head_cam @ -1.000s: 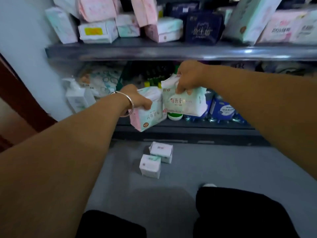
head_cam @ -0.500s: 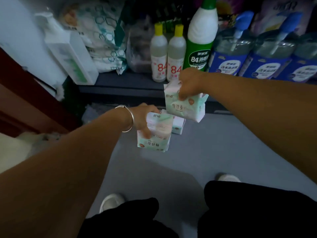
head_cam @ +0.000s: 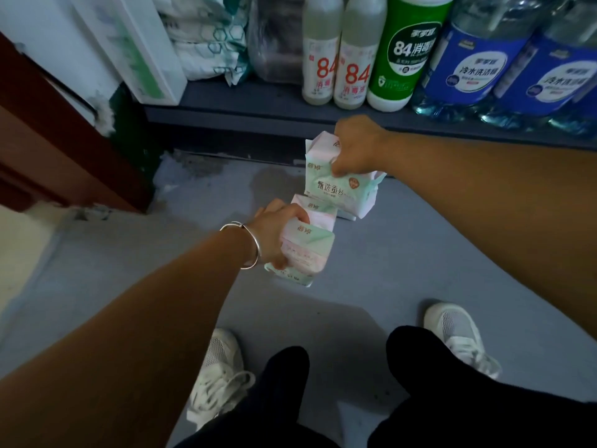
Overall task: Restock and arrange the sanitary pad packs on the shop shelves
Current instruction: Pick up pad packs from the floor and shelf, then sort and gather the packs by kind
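Head view, right hand (head_cam: pixel 357 147): fingers curled round a pad pack (head_cam: pixel 339 185), held above the grey floor (head_cam: pixel 403 260) just in front of the bottom shelf (head_cam: pixel 252 106).
Head view, left hand (head_cam: pixel 274 234): bangle (head_cam: pixel 250 244) on wrist; grips a second pack (head_cam: pixel 305 253), lower and nearer.
Floor: another pack (head_cam: pixel 318 210) lies between them, partly hidden.
Shelf: disinfectant bottles (head_cam: pixel 336 59), blue-label jugs (head_cam: pixel 478 66).

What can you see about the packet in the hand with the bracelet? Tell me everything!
The lower pad pack is a soft, puffy plastic wrapper, pale pink and mint green with small print. The left hand grips it from its left side, holding it tilted above the grey floor. Another pack lies close behind it; whether they touch is unclear.
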